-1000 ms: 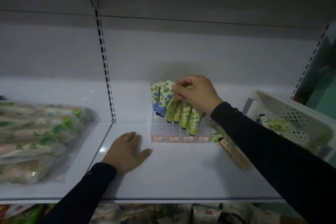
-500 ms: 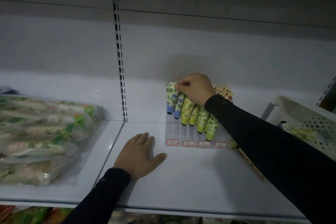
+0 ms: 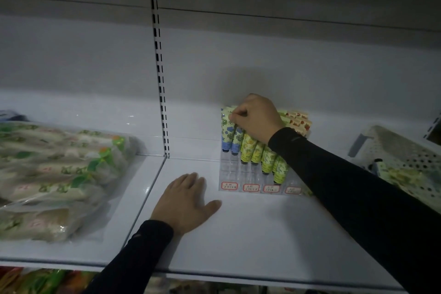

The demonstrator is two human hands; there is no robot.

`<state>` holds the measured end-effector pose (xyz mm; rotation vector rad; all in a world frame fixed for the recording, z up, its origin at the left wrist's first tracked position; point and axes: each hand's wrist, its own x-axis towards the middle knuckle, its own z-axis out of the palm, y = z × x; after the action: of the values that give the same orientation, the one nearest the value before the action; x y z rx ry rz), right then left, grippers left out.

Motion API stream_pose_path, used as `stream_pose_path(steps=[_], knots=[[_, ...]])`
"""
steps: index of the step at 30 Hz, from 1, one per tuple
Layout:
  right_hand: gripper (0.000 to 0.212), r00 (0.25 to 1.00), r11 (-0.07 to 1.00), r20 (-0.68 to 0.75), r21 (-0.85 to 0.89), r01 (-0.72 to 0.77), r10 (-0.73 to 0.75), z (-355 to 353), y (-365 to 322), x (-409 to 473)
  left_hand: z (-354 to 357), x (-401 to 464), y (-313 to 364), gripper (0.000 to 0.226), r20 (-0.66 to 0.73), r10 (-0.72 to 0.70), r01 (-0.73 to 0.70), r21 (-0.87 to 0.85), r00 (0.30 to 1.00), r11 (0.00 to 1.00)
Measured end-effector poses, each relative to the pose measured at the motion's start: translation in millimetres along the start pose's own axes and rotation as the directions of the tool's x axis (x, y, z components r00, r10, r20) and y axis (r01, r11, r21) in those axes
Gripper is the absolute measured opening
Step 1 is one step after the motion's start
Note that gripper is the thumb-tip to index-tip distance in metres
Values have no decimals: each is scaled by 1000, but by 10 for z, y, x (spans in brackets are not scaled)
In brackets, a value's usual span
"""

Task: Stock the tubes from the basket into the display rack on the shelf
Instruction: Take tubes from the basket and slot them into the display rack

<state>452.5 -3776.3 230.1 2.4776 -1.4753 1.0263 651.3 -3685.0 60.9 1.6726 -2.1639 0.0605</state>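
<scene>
Upright, cap down, the blue-flowered cream tube [image 3: 226, 130] stands in the clear plastic rack [image 3: 230, 174]; the right hand [image 3: 256, 119] pinches its top, while the left hand [image 3: 185, 200] rests flat.

- white shelf [image 3: 250, 241] fills the lower frame
- clear rack [image 3: 235, 174] sits center-right, near the back wall
- perforated basket [image 3: 391, 148] at far right
- bagged goods [image 3: 55, 174] piled on the left
- left hand [image 3: 185, 200] rests flat, lower center

Display rack [image 3: 250, 174] stands on the shelf [image 3: 238, 234], basket [image 3: 401, 150] right, bagged goods [image 3: 59, 174] left.
</scene>
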Motion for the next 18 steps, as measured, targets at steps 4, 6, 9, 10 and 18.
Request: stream_pose_path(steps=[4, 6, 9, 10, 18], knots=[[21, 1000, 1000, 3, -8, 18, -18, 46, 12, -52, 8, 1, -7, 74, -28, 11, -11, 9, 1000, 1000], [21, 1000, 1000, 10, 10, -4, 4, 42, 26, -33, 15, 1, -12, 76, -29, 11, -10, 3, 1000, 1000], [22, 998, 999, 46, 24, -37, 36, 21, 43, 17, 27, 2, -19, 80, 6, -3, 3, 0, 1000, 1000], [22, 998, 999, 54, 25, -42, 41, 17, 48, 28, 29, 2, -21, 81, 14, -8, 8, -1, 1000, 1000], [22, 992, 992, 82, 75, -105, 99, 39, 84, 64, 13, -1, -17, 79, 3, -3, 3, 1, 1000, 1000]])
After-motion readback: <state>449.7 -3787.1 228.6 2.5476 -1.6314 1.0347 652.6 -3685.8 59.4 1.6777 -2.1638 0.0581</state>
